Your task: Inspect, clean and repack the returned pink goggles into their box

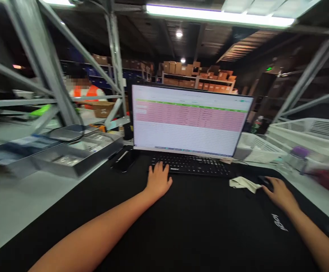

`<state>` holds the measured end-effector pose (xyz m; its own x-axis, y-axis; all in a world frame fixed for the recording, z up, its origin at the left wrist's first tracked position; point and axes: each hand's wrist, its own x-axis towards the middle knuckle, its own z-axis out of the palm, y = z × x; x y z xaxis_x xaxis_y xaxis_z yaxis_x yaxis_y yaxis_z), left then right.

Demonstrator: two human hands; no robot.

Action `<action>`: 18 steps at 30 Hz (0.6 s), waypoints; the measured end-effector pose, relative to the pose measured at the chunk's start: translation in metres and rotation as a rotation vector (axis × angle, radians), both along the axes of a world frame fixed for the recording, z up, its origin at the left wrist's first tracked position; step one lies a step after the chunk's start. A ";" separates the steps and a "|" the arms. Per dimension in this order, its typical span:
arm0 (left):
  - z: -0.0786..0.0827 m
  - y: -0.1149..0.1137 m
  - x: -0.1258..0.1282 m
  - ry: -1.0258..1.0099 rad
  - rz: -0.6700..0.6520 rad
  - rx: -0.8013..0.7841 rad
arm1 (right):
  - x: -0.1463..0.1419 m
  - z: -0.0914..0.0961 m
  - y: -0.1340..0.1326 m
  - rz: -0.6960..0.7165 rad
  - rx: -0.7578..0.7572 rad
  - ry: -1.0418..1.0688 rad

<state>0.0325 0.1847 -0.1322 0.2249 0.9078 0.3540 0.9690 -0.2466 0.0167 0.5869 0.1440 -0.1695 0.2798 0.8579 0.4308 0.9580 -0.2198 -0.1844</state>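
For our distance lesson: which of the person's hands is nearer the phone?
Left. The left hand is just right of the phone, at the keyboard; the right hand is much farther right, on the mouse.

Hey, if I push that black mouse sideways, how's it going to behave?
The mouse looks low and sits on the desk mat, so it should slide rather than tip. Small enough for the right hand to partly cover, it's probably light.
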 end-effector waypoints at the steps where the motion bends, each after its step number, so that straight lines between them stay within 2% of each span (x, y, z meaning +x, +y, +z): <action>1: -0.001 0.001 0.000 -0.004 -0.007 0.006 | -0.002 0.001 -0.001 -0.017 0.001 -0.004; 6: -0.004 0.009 0.000 0.056 0.007 0.040 | -0.002 -0.001 -0.003 -0.091 0.001 -0.011; 18: -0.005 0.008 0.000 0.085 0.011 0.053 | -0.002 0.000 -0.005 -0.090 -0.024 0.011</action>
